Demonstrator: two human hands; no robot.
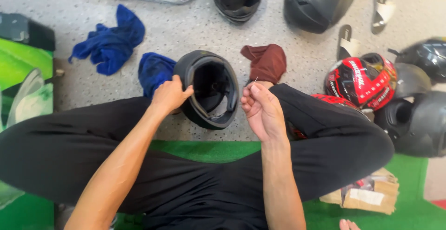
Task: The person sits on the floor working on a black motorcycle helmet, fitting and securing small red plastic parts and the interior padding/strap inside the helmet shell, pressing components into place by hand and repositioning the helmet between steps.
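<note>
Our left hand (171, 94) gripped the rim of the dark helmet (207, 89), which stood opening-up on the speckled floor (186, 25) between our crossed legs. Our right hand (260, 107) pinched a thin needle (255, 81) just beside the helmet's padding; we could not see any thread. The lining looked still unworked. Blue cloths (111, 42) lay toward the floor's left edge, more helmets (362, 79) at the right.

Cloths: blue rag (111, 42) far left, maroon cloth (266, 62) centre
Helmets: red helmet (361, 80) right (black ones beside it)
Near right: cardboard box (370, 193)
</note>
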